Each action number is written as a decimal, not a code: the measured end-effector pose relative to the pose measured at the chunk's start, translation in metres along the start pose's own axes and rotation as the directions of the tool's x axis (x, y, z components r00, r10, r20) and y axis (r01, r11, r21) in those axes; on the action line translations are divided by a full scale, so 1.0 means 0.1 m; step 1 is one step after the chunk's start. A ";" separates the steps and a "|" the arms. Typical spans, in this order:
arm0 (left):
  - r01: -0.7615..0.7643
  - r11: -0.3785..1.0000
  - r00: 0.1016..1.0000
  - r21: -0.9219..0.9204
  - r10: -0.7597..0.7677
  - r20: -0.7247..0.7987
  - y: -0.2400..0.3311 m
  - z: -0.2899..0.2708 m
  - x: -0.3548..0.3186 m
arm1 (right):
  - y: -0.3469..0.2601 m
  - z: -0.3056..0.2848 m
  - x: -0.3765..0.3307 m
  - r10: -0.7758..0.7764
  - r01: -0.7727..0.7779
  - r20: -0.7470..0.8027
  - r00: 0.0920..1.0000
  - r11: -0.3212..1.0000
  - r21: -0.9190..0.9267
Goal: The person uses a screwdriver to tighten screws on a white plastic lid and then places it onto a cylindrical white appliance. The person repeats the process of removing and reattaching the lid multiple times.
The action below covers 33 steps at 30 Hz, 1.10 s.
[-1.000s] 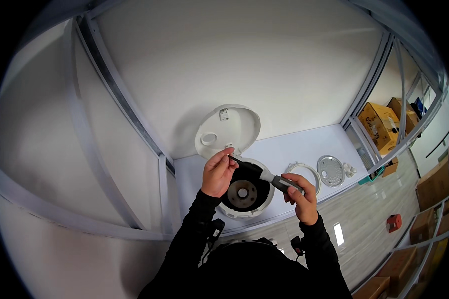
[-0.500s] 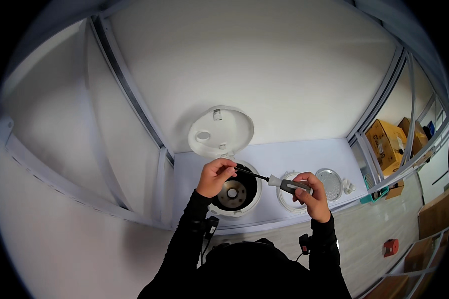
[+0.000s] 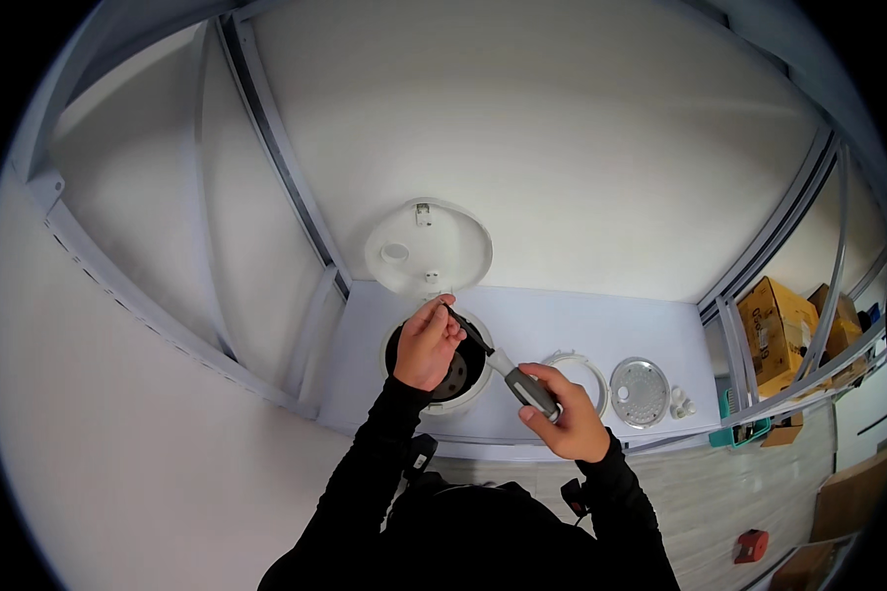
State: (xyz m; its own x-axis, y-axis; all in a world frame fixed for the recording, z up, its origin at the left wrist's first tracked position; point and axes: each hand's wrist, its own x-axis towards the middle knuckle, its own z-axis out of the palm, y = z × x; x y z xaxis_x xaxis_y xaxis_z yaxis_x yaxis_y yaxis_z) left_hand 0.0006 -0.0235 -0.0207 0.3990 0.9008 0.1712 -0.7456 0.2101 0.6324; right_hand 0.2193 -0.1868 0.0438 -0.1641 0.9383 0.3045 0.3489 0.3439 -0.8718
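My right hand (image 3: pixel 567 412) is wrapped round the grey handle of a screwdriver (image 3: pixel 532 392), whose dark shaft slants up to the left. At the shaft's far end my left hand (image 3: pixel 428 347) is closed in a pinch on the tip; anything small between those fingers is hidden. Both hands are above and beside an open white rice cooker (image 3: pixel 396 399), with its dark inside and metal heating plate partly covered by my left hand. The cooker's white lid (image 3: pixel 448 246) stands raised behind it.
A white ring (image 3: pixel 601 379) and a round perforated metal plate (image 3: pixel 641 394) lie right of the cooker on the pale table (image 3: pixel 542 305). Small white parts (image 3: pixel 681 403) sit beside them. Metal posts flank the table; boxes (image 3: pixel 777 330) and a teal basket (image 3: pixel 734 433) are at the right.
The screwdriver has tilted more steeply, its handle brought left and slightly lower by my right hand. My left hand has risen a little, still at the tip. The view has shifted slightly.
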 end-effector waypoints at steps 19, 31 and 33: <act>0.134 0.969 0.961 0.209 -0.178 0.211 0.48 0.00 0.28 | -0.31 0.94 0.88 -0.233 0.008 -0.415 0.880 0.879 -0.477; 0.285 0.949 0.892 0.132 -0.313 0.327 0.71 -0.29 0.51 | -0.48 1.28 1.12 -0.145 -0.137 -0.507 0.850 0.869 -0.476; 0.289 0.948 0.885 0.133 -0.317 0.340 0.71 -0.31 0.52 | -0.50 1.31 1.13 -0.134 -0.156 -0.523 0.842 0.867 -0.474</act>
State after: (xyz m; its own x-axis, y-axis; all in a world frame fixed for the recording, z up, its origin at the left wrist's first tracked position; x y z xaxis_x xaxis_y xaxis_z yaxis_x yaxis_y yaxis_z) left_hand -0.0481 0.0502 0.0099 0.7714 0.6014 0.2080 -0.5209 0.4090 0.7493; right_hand 0.0623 -0.1031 0.0715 0.2974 0.7632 0.5737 0.7650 0.1690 -0.6214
